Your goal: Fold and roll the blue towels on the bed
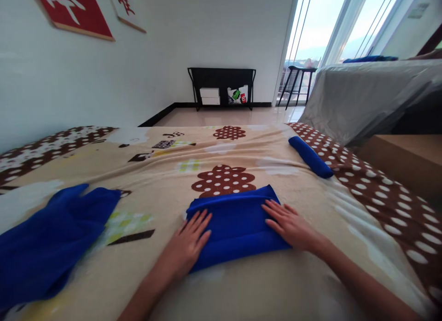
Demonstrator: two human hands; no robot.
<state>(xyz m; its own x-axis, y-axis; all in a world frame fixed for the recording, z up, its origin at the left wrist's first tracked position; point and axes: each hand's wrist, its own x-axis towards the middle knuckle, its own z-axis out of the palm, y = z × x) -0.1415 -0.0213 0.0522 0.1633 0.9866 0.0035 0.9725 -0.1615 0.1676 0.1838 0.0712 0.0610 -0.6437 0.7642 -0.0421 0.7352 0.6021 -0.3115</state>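
Observation:
A folded blue cloth (pixel 238 229) lies flat in front of me on a patterned blanket (pixel 248 284). My left hand (pixel 191 238) rests on the cloth's left edge with the fingers stretched out. On the right end of the same cloth lies my right hand (pixel 292 224), flat, fingers a little spread. To the left, another blue cloth (pixel 55 242) is spread loosely and crumpled. A rolled-up blue cloth (pixel 310 157) sits farther off, near the blanket's right side.
Beyond the blanket's far edge stands a black rack (pixel 223 77) holding white boxes (pixel 210 96) and a printed bag. A plastic-covered piece of furniture (pixel 373 90) and a brown cardboard box (pixel 404 160) are at the right. A dark stool (pixel 300 77) stands by the window.

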